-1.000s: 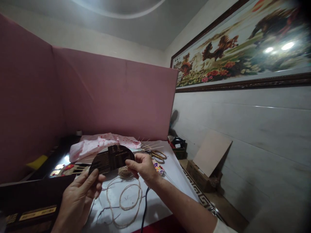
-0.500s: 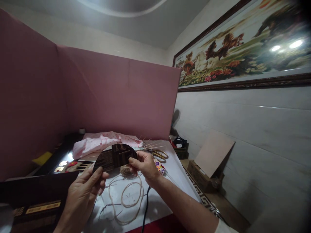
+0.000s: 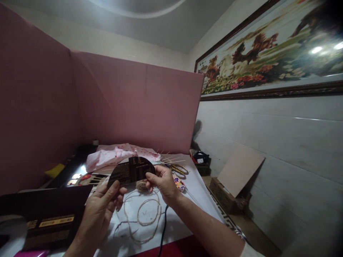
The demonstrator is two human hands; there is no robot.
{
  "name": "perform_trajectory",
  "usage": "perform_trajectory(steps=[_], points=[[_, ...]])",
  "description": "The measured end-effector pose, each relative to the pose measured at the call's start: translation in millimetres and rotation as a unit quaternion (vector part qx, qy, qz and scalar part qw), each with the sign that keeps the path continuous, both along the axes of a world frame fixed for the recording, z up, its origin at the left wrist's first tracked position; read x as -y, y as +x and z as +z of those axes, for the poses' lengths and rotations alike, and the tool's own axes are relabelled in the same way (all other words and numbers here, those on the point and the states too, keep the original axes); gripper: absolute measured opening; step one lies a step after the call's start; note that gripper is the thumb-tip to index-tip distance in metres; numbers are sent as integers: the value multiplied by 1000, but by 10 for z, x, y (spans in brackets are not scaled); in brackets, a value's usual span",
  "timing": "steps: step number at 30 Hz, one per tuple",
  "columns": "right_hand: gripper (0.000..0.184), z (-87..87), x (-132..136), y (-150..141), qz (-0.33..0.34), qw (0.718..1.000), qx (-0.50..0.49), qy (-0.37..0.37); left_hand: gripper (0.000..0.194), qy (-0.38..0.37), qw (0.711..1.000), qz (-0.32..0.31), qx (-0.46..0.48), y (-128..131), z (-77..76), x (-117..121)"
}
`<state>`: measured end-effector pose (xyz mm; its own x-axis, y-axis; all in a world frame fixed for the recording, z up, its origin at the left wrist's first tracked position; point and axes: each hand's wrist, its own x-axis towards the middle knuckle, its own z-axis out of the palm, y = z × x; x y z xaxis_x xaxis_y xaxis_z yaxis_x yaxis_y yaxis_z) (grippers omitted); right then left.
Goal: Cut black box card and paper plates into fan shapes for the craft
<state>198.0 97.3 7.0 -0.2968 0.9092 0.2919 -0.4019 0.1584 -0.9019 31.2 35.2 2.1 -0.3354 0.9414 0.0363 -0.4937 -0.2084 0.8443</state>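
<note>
Between my hands is a dark brown half-round piece of printed card (image 3: 131, 172), raised above the table with its curved edge up. My left hand (image 3: 103, 201) pinches its lower left corner between thumb and fingers. At its right corner my right hand (image 3: 162, 182) grips it the same way. Below and behind the card lies a small ball of twine (image 3: 141, 185), from which loose loops of twine (image 3: 148, 212) spread over the white tabletop. Just past my right hand are gold-handled scissors (image 3: 179, 170) and a flower-patterned item (image 3: 179, 182).
Pink dotted cloth (image 3: 118, 157) and several thin sticks (image 3: 168, 159) lie at the back. A dark printed cardboard sheet (image 3: 50, 217) is at the left. A black cable (image 3: 163, 228) crosses the front. A pink partition (image 3: 139, 107) stands behind the table (image 3: 198, 200).
The view has swung slightly left, so everything sits a little further right. Both hands keep hold of the card, which is tilted a little differently.
</note>
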Motion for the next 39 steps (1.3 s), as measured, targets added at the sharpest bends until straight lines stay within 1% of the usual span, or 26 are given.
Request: perform_trajectory(steps=[7,14,17,20,22,25,28,30,33,36,39], points=[[35,-100,27,-83,20,1000,-9,-4,32,-7,999,-30,-32,37,-62,-10],[45,-138,48,-142,31,999,-6,-23,33,-11,999,-10,-29,44,-77,-36],[48,-172,105,-201,43,998,19,-39,36,-9,1000,10,-20,43,-29,-19],[48,-241,184,-275,55,993,81,-63,38,-9,999,52,4,19,57,3],[45,-288,217,-311,59,988,124,-70,36,-16,997,79,22,-7,119,14],[36,-337,204,-324,64,983,156,-73,33,-29,995,92,38,-29,192,25],[26,-362,129,-297,49,985,147,-81,31,-30,994,96,48,-20,232,33],[24,-372,72,-273,33,986,135,-89,29,-25,994,97,50,-10,247,38],[29,-380,7,-235,22,988,117,-100,29,-17,993,102,53,-22,254,42],[35,-371,-31,-196,14,989,99,-111,29,-25,992,108,64,-72,242,32],[36,-358,-43,-165,4,989,85,-123,26,-28,991,110,77,-121,215,12]])
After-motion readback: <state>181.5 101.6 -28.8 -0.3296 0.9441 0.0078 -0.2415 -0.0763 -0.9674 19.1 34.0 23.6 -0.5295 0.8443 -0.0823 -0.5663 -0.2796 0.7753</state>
